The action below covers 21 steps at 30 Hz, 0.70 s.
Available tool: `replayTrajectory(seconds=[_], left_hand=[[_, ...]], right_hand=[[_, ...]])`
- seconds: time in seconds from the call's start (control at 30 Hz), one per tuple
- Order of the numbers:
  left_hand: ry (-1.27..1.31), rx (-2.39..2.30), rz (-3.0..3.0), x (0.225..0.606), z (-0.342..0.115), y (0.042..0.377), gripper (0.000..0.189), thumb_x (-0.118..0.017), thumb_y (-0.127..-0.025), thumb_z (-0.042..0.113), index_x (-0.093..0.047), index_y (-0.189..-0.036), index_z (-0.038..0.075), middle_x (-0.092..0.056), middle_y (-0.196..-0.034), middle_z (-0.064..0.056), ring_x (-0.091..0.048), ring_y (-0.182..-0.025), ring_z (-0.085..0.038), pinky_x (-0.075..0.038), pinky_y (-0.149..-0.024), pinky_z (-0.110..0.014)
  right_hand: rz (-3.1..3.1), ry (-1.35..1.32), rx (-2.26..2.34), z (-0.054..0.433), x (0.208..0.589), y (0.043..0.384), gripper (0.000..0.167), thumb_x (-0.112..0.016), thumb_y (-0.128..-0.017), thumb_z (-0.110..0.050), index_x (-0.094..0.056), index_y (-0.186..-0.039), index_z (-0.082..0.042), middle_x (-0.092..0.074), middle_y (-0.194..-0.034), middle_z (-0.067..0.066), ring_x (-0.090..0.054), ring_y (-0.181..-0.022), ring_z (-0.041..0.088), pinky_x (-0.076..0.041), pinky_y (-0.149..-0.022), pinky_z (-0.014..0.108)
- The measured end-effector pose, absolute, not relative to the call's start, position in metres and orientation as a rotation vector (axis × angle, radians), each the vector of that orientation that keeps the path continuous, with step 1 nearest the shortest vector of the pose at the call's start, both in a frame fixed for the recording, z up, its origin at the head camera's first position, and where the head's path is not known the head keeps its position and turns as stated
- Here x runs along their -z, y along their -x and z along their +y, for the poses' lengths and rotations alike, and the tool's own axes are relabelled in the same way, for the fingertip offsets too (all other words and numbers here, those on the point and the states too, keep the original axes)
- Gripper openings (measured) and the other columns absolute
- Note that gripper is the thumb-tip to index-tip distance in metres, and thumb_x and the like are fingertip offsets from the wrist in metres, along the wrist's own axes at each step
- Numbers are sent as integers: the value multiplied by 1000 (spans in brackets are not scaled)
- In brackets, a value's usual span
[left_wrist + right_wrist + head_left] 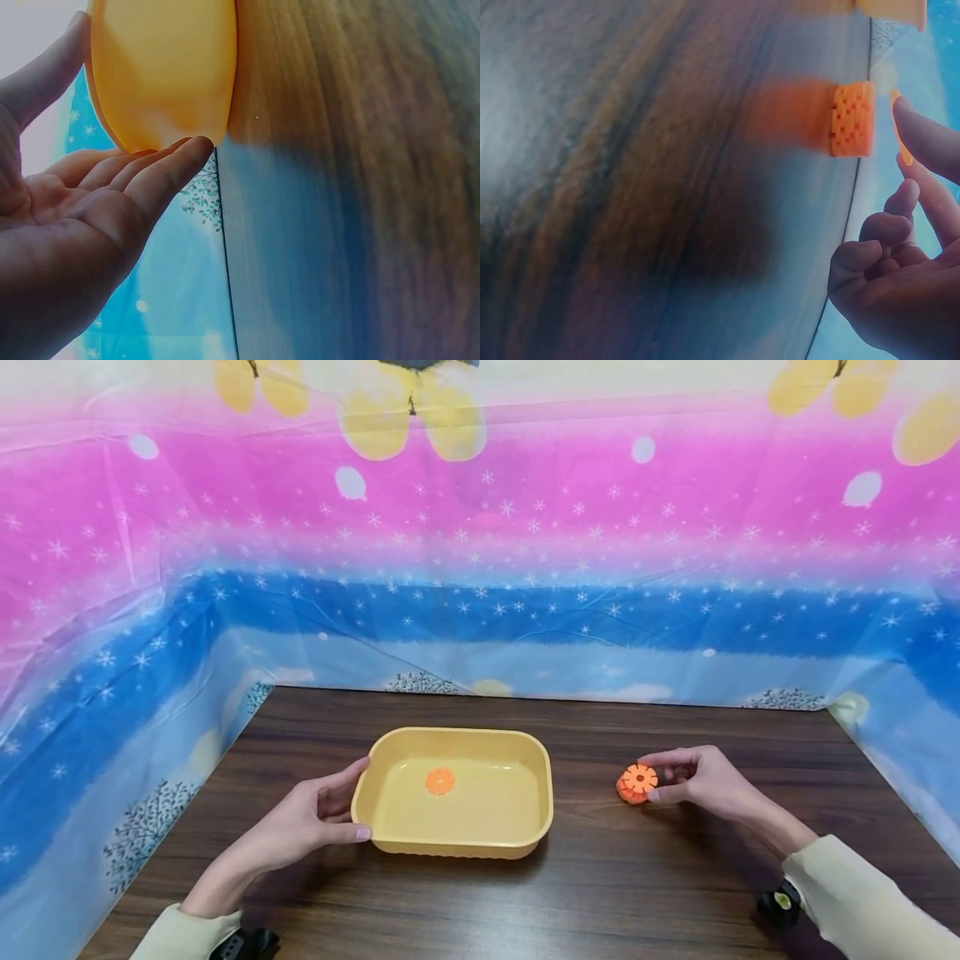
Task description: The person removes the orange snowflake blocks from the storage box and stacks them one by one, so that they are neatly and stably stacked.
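My right hand (712, 783) pinches an orange flower-shaped disc (641, 778) with notched edges between thumb and index finger. The wrist view shows this disc (901, 131) edge-on and apart from a stack of similar orange discs (852, 120) on the table. From the head, the held disc partly hides the stack (626, 794). A shallow yellow basin (480, 835) stands left of centre, with one orange disc (440, 782) lying flat inside. My left hand (303, 818) holds the basin's left end, thumb toward its front corner and fingers against the wall (169, 82).
The dark wood table (600, 885) reaches back to a patterned cloth (525, 602) that hangs behind it and along both sides. Bare tabletop lies between the basin and the disc stack. Dark devices (780, 902) are strapped at both wrists.
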State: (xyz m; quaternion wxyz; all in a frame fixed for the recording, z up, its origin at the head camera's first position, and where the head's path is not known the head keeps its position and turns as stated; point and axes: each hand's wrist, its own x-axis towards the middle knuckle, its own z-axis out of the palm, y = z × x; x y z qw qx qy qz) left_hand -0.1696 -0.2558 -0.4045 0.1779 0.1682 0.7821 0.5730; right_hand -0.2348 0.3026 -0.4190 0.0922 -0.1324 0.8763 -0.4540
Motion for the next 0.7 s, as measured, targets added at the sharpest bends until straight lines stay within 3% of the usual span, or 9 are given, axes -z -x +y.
replayTrajectory(seconds=[0.7], left_hand=[[-481, -1629, 2204, 405, -257, 170, 97, -79, -94, 10, -14, -166, -1, -26, -165, -31, -41, -144, -48, -55, -101, -30]], right_hand=[[2670, 447, 1283, 299, 431, 237, 52, -91, -80, -15, -73, -128, -1, -55, -84, 6, -42, -65, 11, -34, -54, 25]])
